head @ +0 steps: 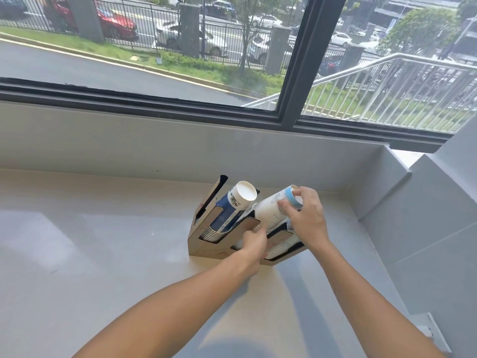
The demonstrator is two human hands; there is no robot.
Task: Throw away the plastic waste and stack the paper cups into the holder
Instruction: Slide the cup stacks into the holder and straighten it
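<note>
A slotted cup holder (206, 248) stands on the pale counter near the far wall. Its left slot holds a stack of blue-and-white paper cups (233, 204), tilted with the bottoms up. A white stack of paper cups with a light blue band (269, 209) leans in the middle slot. My right hand (305, 217) grips the top end of that white stack. My left hand (254, 241) rests on the holder's front divider, fingers curled against it. More cups (280, 250) show in the right slot, partly hidden by my hands.
The counter (103, 254) stretches wide to the left and front. A grey wall ledge (387, 182) boxes in the right side. A large window with a dark frame (291, 73) runs behind the counter. A white fitting (431, 332) sits at the lower right.
</note>
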